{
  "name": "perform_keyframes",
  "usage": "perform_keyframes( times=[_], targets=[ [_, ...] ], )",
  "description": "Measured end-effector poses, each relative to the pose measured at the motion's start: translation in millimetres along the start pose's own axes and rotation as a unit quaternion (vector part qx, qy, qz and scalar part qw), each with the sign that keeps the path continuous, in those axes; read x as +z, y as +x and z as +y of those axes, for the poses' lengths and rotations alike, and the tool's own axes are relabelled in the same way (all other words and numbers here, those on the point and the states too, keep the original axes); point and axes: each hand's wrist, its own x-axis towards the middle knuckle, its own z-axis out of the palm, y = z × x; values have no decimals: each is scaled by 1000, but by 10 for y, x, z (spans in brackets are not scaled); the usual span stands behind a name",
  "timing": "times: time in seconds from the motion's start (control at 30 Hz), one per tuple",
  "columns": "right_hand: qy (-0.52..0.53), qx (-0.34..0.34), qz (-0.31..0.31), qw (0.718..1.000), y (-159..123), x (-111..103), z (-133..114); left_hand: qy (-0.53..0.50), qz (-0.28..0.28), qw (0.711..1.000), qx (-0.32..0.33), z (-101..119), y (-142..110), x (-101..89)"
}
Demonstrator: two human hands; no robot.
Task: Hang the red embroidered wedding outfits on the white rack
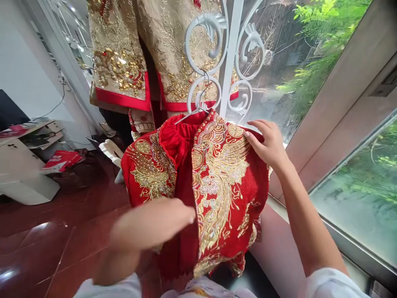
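A red jacket (221, 186) with gold embroidery and beading hangs on a thin metal hanger (198, 108), its front parted. The hanger's hook loops over white scrolled metalwork (203, 89). Inside the collar shows gathered red cloth (176, 138). At the jacket's shoulder on the right, my right hand (268, 140) is closed on the fabric, thumb in front. My left hand (164, 221) is smeared by motion and lies across the jacket's front opening, by the embroidered edge. Its fingers cannot be made out.
Beige garments (173, 62) with gold sequins and red hems hang behind the metalwork. A glass door (356, 194) stands at the right. On the left are a white desk (25, 165), a dark monitor (10, 109) and red packaging (62, 160) over a reddish tiled floor (74, 231).
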Motion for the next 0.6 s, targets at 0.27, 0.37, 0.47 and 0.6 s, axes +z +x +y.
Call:
perform_keyframes(
  times=[0.27,0.37,0.47,0.6],
  targets=[
    [113,-11,-202,973,354,77,-28,99,269,950,-127,-995,402,-791],
    [168,58,-218,960,356,36,23,-4,282,952,-117,-1109,614,-783],
    [258,115,-229,932,305,27,141,-64,298,946,-115,-1100,789,-906],
    [357,205,-258,874,147,58,429,-152,201,961,-114,-1045,1025,-1108]
  ],
)
